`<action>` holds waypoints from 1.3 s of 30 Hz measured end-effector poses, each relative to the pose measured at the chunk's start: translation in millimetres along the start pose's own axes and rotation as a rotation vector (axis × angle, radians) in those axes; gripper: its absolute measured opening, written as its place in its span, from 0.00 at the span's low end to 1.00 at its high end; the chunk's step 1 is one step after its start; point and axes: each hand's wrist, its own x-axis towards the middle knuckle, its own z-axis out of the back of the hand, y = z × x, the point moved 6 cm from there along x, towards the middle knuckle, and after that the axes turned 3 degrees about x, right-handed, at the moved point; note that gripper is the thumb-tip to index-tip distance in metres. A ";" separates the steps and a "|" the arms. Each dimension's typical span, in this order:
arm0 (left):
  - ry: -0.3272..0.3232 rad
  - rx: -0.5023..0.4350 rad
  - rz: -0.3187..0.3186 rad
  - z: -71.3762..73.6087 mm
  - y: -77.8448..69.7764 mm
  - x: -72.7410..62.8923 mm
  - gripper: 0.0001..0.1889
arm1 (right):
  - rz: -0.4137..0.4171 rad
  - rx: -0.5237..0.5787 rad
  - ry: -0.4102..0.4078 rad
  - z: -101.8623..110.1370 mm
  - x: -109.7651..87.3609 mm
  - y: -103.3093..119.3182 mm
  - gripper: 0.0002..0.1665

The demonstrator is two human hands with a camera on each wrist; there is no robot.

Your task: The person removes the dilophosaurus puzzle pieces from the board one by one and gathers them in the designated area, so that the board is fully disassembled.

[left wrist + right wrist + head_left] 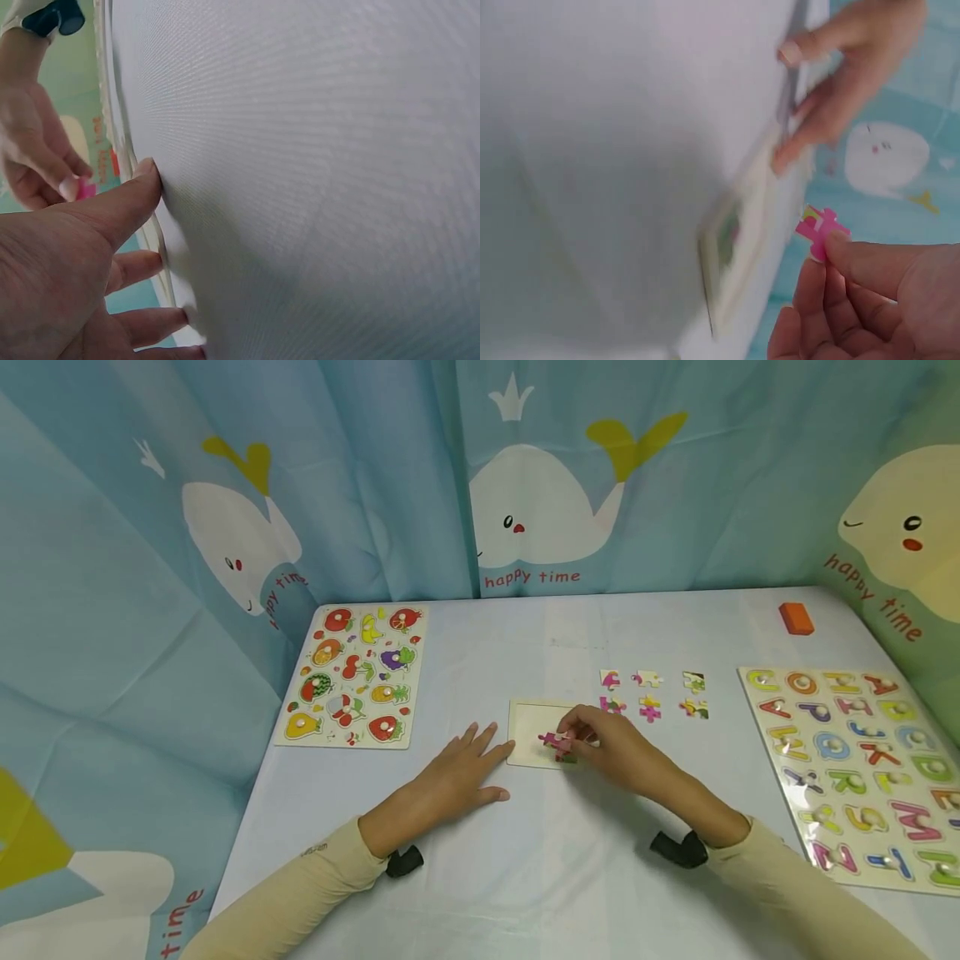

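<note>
My right hand pinches a pink jigsaw piece between thumb and fingers, held above a cream puzzle board. Lying on that board, near its lower right, is a piece with green on it, partly hidden by the held one. My left hand rests on the table with fingers spread, its fingertips by the board's left edge. Beyond the board sit several loose jigsaw pieces in two rows, in pink, yellow and green. The right wrist view is partly blurred.
At the left back lies a fruit peg board. A letter peg board takes up the right side, and an orange block stands behind it. A blue whale-print curtain borders the white table.
</note>
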 end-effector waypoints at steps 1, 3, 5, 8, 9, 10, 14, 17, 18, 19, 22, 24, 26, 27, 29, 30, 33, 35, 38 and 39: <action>0.002 0.000 0.001 0.0 -0.2 -0.1 0.39 | -0.006 -0.006 -0.010 6.4 -0.9 -0.8 0.06; 0.005 0.004 0.004 0.3 -0.4 -0.3 0.39 | -0.014 -0.015 -0.027 20.8 -3.4 -3.9 0.06; 0.006 0.009 0.006 0.3 -0.6 -0.5 0.39 | -0.019 -0.037 -0.048 36.0 -6.8 -8.4 0.05; 0.008 0.010 0.008 0.1 -0.6 -1.1 0.39 | -0.017 -0.065 -0.069 57.0 -12.7 -19.5 0.06; 0.006 0.009 0.006 0.0 -0.6 -1.3 0.39 | -0.019 -0.070 -0.075 63.1 -14.8 -24.3 0.06; 0.004 0.008 0.004 -0.1 -0.5 -1.5 0.39 | -0.028 -0.080 -0.081 68.9 -17.1 -30.0 0.07; -0.002 0.002 0.000 -0.7 0.1 -1.8 0.39 | -0.090 -0.088 -0.074 86.4 -26.6 -56.8 0.06; -0.002 -0.003 0.000 -0.9 0.5 -1.8 0.39 | -0.139 -0.094 -0.034 93.1 -32.8 -76.7 0.05; -0.002 -0.002 0.000 -1.0 0.6 -1.7 0.39 | -0.150 -0.097 -0.019 94.0 -34.4 -82.8 0.04; -0.001 -0.003 0.002 -1.1 0.7 -1.7 0.39 | -0.160 -0.092 -0.003 94.4 -35.9 -88.3 0.04; 0.002 -0.001 0.003 -1.0 0.7 -1.9 0.39 | -0.162 -0.066 0.040 94.2 -39.0 -99.5 0.04; 0.005 0.001 0.004 -0.7 0.8 -2.0 0.40 | -0.160 -0.045 0.059 93.5 -40.1 -103.5 0.03; 0.001 0.004 0.003 -0.5 0.8 -1.8 0.39 | -0.156 -0.017 0.083 92.1 -40.6 -104.9 0.03; 0.000 0.005 0.002 -0.4 0.8 -1.7 0.39 | -0.154 -0.008 0.093 91.2 -40.4 -105.0 0.03; 0.001 0.003 0.003 -0.7 0.8 -1.2 0.40 | -0.149 0.001 0.108 89.2 -39.8 -104.7 0.03; 0.000 0.004 0.003 -1.0 0.9 -0.9 0.39 | -0.150 -0.003 0.111 88.4 -39.3 -104.7 0.03; 0.002 0.001 0.003 -1.5 0.8 -0.3 0.40 | -0.150 -0.050 0.110 86.5 -37.8 -104.9 0.03; 0.003 -0.002 0.004 -1.4 0.8 0.0 0.40 | -0.169 -0.089 0.106 85.7 -36.5 -106.0 0.04; 0.003 -0.005 0.005 -1.1 0.8 -0.1 0.40 | -0.193 -0.142 0.099 83.6 -33.9 -107.0 0.06; 0.003 -0.006 0.006 -1.1 0.9 -0.1 0.40 | -0.191 -0.155 0.100 83.0 -33.1 -107.3 0.06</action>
